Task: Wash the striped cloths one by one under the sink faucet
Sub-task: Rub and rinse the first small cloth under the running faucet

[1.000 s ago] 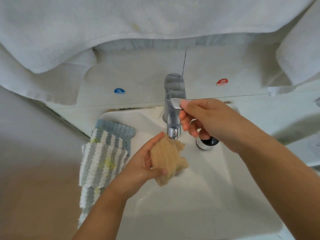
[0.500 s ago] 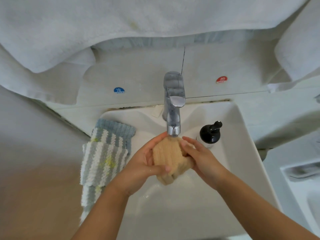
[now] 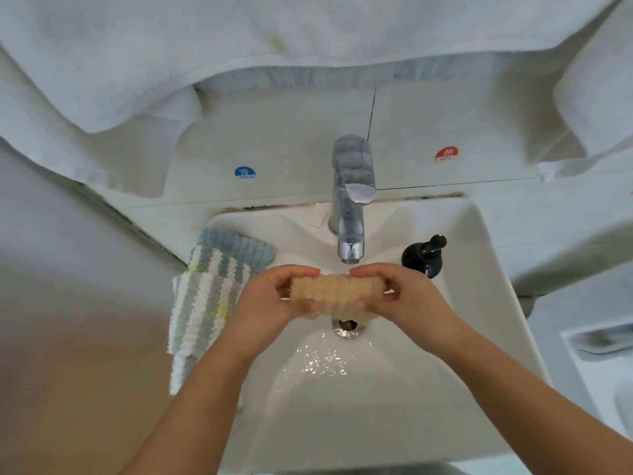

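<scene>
- A blue sticker at 11 o'clock of the faucet reads "COLD"; a red sticker at 2 o'clock reads "HOT".
- The left hand and right hand each grip one end of a rolled tan cloth, just below the spout, above the drain.
- Striped cloths drape over the sink rim at 9 o'clock; a black soap pump stands at 2 o'clock.

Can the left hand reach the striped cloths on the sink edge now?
Probably yes, but not at once: the striped cloths lie just beside the left hand with nothing between, yet its grip holds the beige cloth.
</scene>
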{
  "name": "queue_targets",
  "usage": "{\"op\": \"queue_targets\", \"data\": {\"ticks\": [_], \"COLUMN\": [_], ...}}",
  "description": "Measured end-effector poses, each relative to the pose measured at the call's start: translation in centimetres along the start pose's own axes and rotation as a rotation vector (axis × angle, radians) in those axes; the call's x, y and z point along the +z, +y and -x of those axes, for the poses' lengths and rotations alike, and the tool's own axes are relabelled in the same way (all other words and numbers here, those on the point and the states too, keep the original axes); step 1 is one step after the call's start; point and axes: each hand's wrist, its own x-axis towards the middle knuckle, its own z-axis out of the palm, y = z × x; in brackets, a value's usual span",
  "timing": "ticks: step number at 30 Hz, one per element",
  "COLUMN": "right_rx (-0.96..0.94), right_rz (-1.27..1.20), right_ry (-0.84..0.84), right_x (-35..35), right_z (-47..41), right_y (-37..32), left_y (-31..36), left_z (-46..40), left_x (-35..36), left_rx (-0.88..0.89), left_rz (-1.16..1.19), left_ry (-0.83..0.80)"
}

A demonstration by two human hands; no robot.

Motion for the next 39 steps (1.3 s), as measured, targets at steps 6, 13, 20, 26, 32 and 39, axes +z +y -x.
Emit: {"op": "queue_targets", "data": {"ticks": [6, 13, 20, 26, 32, 39], "right_rx": [-0.109, -0.266, 0.026, 0.235, 0.266, 0.114], "right_rz": [0.327, 0.565, 0.155, -0.232, -0.372, -0.067], "right_ry": [0.074, 0.135, 0.012, -0.021, -0.108, -0.126], "right_x": [-0.3, -0.6, -0.2, 0.7, 0.0, -0.8], "right_z": [-0.3, -0.5, -1.0, -1.9, -1.9, -2.1], "right_y": [0.0, 0.5, -0.7, 0.1, 1.6, 1.6], "left_y": [-0.1, -0.4, -0.5, -1.2, -1.8, -1.8], "left_z": [0.0, -1.1, -2.2, -2.3, -2.4, -2.2], "left_x": [0.7, 0.4, -0.5, 0.3, 0.6, 0.2], "left_rx": [0.016, 0.205, 0.136, 0.007, -0.179, -0.255], "left_rz": [-0.086, -0.558, -0.364, -0.18, 0.034, 0.258], "left_ry": [0.069, 0.053, -0.107, -0.077, -0.044, -0.206]}}
